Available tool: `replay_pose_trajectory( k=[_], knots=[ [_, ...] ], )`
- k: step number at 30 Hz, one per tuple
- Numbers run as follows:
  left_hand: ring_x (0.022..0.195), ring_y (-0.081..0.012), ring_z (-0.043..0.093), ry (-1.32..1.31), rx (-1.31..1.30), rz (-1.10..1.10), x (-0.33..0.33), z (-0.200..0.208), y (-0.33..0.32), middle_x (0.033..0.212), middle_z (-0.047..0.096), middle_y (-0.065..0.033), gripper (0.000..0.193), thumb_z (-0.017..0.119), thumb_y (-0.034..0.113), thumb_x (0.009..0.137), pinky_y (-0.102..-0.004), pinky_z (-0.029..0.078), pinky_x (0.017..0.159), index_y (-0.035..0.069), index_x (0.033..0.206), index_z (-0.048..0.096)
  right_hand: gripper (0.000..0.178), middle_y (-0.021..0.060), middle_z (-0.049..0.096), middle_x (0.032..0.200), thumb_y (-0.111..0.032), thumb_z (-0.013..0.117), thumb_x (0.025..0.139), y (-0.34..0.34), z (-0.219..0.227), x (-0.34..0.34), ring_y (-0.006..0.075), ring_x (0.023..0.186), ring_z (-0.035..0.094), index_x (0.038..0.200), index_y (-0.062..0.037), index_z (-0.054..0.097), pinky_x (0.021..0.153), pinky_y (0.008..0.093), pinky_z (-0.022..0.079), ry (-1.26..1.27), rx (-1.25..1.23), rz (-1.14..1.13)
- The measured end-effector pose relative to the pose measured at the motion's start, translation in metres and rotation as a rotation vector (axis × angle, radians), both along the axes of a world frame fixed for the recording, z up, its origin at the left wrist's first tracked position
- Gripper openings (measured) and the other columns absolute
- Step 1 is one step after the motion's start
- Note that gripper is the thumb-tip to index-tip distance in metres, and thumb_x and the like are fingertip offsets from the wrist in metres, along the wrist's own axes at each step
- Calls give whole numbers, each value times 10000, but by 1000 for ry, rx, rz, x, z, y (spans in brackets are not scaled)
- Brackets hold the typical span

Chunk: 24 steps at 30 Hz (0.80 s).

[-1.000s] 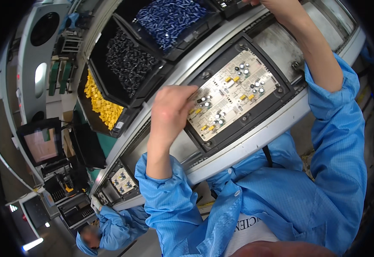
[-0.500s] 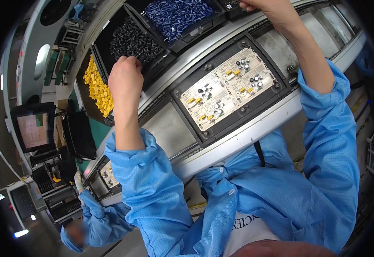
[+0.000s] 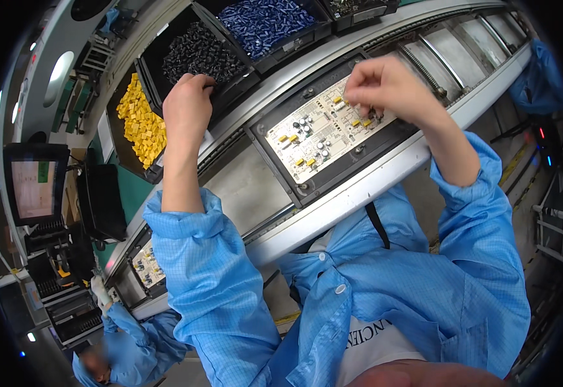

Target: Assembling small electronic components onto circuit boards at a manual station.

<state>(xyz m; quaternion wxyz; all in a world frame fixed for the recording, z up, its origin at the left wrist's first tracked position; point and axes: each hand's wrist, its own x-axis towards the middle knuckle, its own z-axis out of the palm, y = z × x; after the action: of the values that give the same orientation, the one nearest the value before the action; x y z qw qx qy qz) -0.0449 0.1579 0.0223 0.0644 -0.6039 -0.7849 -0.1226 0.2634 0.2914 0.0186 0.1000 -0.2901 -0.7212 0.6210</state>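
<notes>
My left hand [image 3: 188,109] hovers at the near edge of the bin of black components [image 3: 201,55], with its fingers curled together; what they hold, if anything, is hidden. Over the right part of the pale circuit board [image 3: 323,116], my right hand [image 3: 391,90] points its pinched fingers down among the parts, slightly blurred. Any small piece between those fingertips cannot be made out. Yellow blocks and small round capacitors stand on the board, which lies in a black carrier frame [image 3: 278,171]. My right hand covers the board's right-hand parts.
Bins of yellow blocks [image 3: 141,129], blue components [image 3: 265,26] and small metallic parts [image 3: 352,5] line the far side of the conveyor rail [image 3: 333,203]. At left are a monitor [image 3: 33,187] and a co-worker in blue [image 3: 143,348] beside another board [image 3: 147,264].
My right hand has come from the far right bin down and nearer, onto the board. My left hand stays by the black bin. The whole view has shifted slightly.
</notes>
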Motion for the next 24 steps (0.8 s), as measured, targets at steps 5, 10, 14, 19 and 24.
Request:
replay_pose_trajectory(
  k=[5, 10, 14, 19, 24],
  knots=[
    [803, -255, 673, -190, 311, 4, 9, -6, -15, 898, 688, -115, 104, 639, 97, 873, -323, 518, 710, 63, 942, 709, 129, 80, 636, 642, -135, 683, 770, -34, -7, 1, 185, 584, 620, 769, -6, 672, 548, 314, 469, -145, 522, 128],
    [721, -116, 626, -602, 470, -4, 47, -15, -49, 862, 693, -78, 115, 664, 55, 876, -237, 487, 662, 20, 979, 703, 157, 168, 622, 633, -152, 626, 735, -46, -1, -10, 329, 613, 623, 702, -7, 679, 598, 401, 496, -402, 772, 189],
    [761, -84, 630, -850, 483, 8, 64, -29, -67, 874, 695, -41, 212, 669, 61, 888, -221, 507, 709, 10, 1093, 665, 149, 181, 620, 636, -138, 610, 713, -48, -7, -16, 354, 619, 620, 678, -8, 674, 612, 419, 501, -461, 814, 201],
    [755, -74, 636, -1138, 515, -11, 63, -35, -71, 880, 694, -25, 225, 671, 52, 888, -202, 511, 705, 3, 1108, 668, 140, 191, 611, 633, -129, 601, 695, -48, -5, -22, 368, 627, 615, 665, -7, 662, 609, 436, 498, -566, 854, 228],
    [766, -119, 633, -903, 459, -150, 71, -31, -71, 887, 674, -45, 161, 650, 10, 867, -243, 500, 679, 25, 1013, 714, 136, 197, 610, 638, -117, 588, 700, -48, -5, -26, 371, 637, 617, 660, -7, 658, 614, 444, 500, -578, 895, 244]
  ],
)
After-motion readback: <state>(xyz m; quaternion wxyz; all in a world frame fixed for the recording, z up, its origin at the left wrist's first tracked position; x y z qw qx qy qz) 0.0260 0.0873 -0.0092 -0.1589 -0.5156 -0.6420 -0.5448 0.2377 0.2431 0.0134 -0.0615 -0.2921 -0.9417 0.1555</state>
